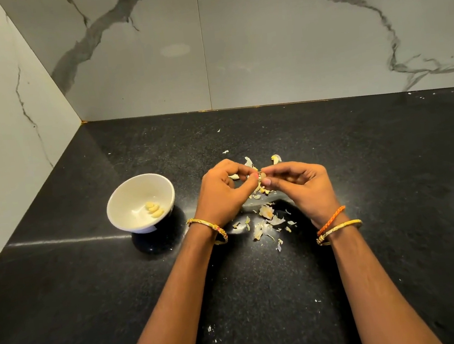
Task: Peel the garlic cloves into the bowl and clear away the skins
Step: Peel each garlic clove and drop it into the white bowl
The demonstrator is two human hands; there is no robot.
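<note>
Black counter point(93, 302) w/ white bowl point(128, 212), scattered skins point(267, 219) btwn wrists.

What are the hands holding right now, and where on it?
A small pale garlic clove, pinched at its ends between left hand and right hand fingertips.

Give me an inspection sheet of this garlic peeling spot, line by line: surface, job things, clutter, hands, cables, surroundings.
Surface: black speckled countertop, glossy, with light reflections.
Job's things: white bowl left of the hands, holding a few peeled cloves; one garlic clove pinched between both hands above the counter.
Clutter: garlic skins scattered under and around the hands; small flecks nearer the person.
Hands: left hand and right hand both pinch the clove; bangles on both wrists.
Cables: nothing seen.
Surroundings: white marble-pattern wall behind and on the left.
</note>
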